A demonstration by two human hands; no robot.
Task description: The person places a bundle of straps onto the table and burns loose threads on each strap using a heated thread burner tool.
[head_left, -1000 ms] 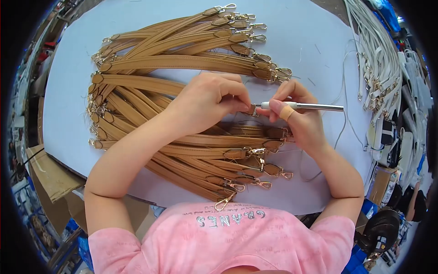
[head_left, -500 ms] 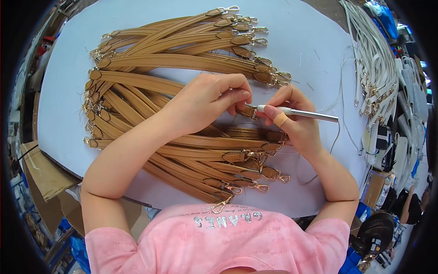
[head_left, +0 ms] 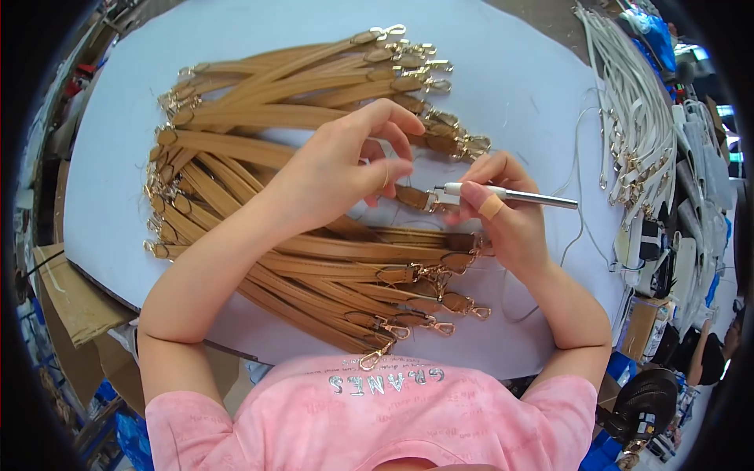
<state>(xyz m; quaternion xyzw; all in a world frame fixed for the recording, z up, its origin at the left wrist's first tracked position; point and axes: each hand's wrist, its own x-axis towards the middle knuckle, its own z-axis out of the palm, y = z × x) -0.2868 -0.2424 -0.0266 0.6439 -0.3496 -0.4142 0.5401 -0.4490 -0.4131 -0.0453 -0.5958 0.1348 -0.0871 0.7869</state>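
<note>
My right hand, with a tan bandage on one finger, is closed around a slim pen-shaped tool with a white front section and silver handle. Its thin tip points left, just above the metal hook of a brown leather strap end. My fingers are close to that hook, but whether they also grip it I cannot tell. To the left, my left hand hovers over the straps, thumb and fingers apart with nothing visible between them. Many brown straps with gold-coloured snap hooks lie around both hands.
A white-covered table lies under the straps. Thin cord loops across its right side. White straps with metal hooks hang over the right edge. Cardboard stands at the lower left. Part of another person shows far right.
My left hand's fingers have spread and lifted away from the strap end, moving slightly left. My right hand still holds the pen-shaped tool near the hook. The whole view has shifted slightly.
</note>
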